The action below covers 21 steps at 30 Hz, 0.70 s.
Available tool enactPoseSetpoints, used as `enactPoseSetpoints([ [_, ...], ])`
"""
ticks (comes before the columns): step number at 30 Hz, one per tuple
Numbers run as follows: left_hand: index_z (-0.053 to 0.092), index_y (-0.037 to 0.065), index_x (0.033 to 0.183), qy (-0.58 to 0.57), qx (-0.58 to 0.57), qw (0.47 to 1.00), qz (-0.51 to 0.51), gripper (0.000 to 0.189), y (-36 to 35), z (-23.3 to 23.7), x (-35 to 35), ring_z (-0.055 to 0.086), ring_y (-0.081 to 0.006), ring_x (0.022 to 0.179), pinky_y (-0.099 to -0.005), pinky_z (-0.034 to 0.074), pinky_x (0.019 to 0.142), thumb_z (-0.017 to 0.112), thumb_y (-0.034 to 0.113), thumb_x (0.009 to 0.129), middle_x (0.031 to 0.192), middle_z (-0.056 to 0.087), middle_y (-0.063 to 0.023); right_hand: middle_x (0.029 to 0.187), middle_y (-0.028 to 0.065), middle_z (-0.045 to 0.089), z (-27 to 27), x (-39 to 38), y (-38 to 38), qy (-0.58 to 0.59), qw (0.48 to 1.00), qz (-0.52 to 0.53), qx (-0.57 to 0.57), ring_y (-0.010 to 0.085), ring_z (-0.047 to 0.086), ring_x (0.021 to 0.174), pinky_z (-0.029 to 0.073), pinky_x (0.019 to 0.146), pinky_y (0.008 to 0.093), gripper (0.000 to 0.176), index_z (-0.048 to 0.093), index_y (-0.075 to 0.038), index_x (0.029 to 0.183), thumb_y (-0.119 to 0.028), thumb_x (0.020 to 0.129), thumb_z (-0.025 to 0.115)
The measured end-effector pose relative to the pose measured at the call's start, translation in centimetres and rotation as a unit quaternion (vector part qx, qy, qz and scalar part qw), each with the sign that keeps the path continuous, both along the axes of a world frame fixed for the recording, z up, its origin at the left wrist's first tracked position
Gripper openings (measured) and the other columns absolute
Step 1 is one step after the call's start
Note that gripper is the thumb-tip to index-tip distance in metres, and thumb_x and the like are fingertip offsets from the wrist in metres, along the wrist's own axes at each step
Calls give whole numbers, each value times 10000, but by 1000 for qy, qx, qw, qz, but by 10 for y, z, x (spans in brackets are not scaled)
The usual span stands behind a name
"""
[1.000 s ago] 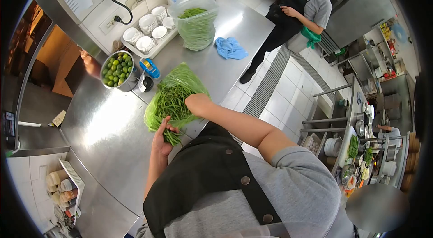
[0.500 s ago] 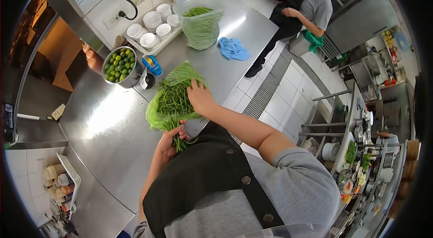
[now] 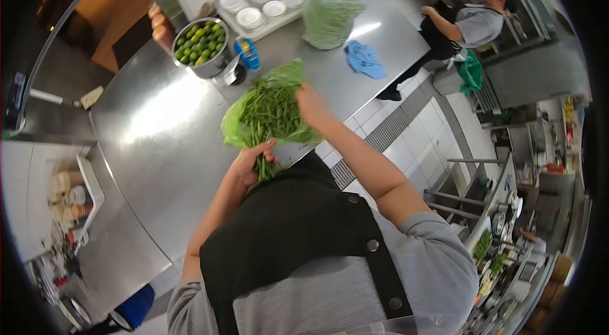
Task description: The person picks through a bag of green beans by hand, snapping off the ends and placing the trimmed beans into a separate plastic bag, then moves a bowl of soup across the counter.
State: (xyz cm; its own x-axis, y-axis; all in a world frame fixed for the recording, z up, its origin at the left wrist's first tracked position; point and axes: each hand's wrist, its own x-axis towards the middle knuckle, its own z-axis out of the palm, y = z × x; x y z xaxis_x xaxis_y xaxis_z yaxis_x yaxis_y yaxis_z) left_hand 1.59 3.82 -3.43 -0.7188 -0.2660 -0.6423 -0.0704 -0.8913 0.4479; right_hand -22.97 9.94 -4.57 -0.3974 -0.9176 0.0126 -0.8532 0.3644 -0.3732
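Note:
My left hand is closed around a bunch of green beans close in front of the apron, with the bean ends sticking out on both sides. Beyond it, an opened light-green plastic bag lies on the steel counter, full of loose green beans. Over the right side of that pile is my right hand, blurred by motion, its fingers turned down toward the beans and the bag's edge. What is between those fingers is hidden.
Behind the bag stand a metal pot of green limes, a blue object and a tray of small white dishes. A second bag of greens and a blue cloth are farther right. A person stands past the counter's end.
My right hand has shifted from lying on the beans to the pile's right edge and is now blurred. My left hand still holds its bunch. The camera view has swung.

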Motion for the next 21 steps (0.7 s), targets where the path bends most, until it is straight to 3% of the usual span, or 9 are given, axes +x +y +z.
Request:
enactPoseSetpoints([
  [6, 600, 23, 1031, 29, 2, 993, 111, 170, -26, 28, 5, 553, -85, 607, -301, 557, 662, 699, 129, 942, 773, 606, -7, 1071, 194, 656, 6, -3, 3, 5, 998, -27, -56, 378, 658, 992, 543, 847, 452, 185, 639, 12, 1023, 4, 839, 616],
  [9, 595, 30, 1029, 57, 5, 987, 151, 169, -37, 34, 8, 558, -79, 607, -289, 563, 652, 709, 103, 929, 781, 608, -8, 950, 156, 699, 3, -22, -1, -192, 978, -61, -48, 322, 683, 892, 541, 789, 411, 193, 653, 4, 1000, 3, 809, 680],
  [12, 590, 19, 1058, 71, -6, 982, 176, 181, -45, 40, 11, 554, -73, 604, -297, 566, 660, 698, 98, 935, 809, 629, -18, 819, 117, 691, 0, -25, -1, -251, 962, -89, -57, 245, 675, 791, 530, 744, 349, 188, 666, -6, 964, 2, 784, 722],
  [15, 604, -4, 1049, 36, -38, 982, 181, 188, -47, 49, 5, 564, -84, 627, -288, 546, 643, 714, 48, 905, 915, 693, -91, 813, 63, 676, 6, -22, -1, -239, 966, -76, -57, 117, 634, 765, 516, 696, 273, 165, 683, 0, 963, -25, 812, 744],
  [18, 624, -26, 1021, 51, -129, 970, 198, 177, -45, 38, -8, 573, -102, 656, -278, 517, 625, 719, 1, 875, 1020, 719, -167, 849, 48, 694, 28, -8, -4, -320, 934, -49, -149, 124, 637, 786, 515, 732, 271, 191, 692, -23, 999, -31, 817, 748],
  [21, 664, -35, 966, 36, -175, 958, 222, 142, -38, 47, -23, 603, -136, 649, -269, 517, 606, 725, -42, 839, 991, 740, -175, 918, 25, 695, 49, 18, -9, -408, 887, -24, -217, 97, 629, 833, 514, 741, 255, 205, 694, -40, 1051, -27, 853, 743],
])
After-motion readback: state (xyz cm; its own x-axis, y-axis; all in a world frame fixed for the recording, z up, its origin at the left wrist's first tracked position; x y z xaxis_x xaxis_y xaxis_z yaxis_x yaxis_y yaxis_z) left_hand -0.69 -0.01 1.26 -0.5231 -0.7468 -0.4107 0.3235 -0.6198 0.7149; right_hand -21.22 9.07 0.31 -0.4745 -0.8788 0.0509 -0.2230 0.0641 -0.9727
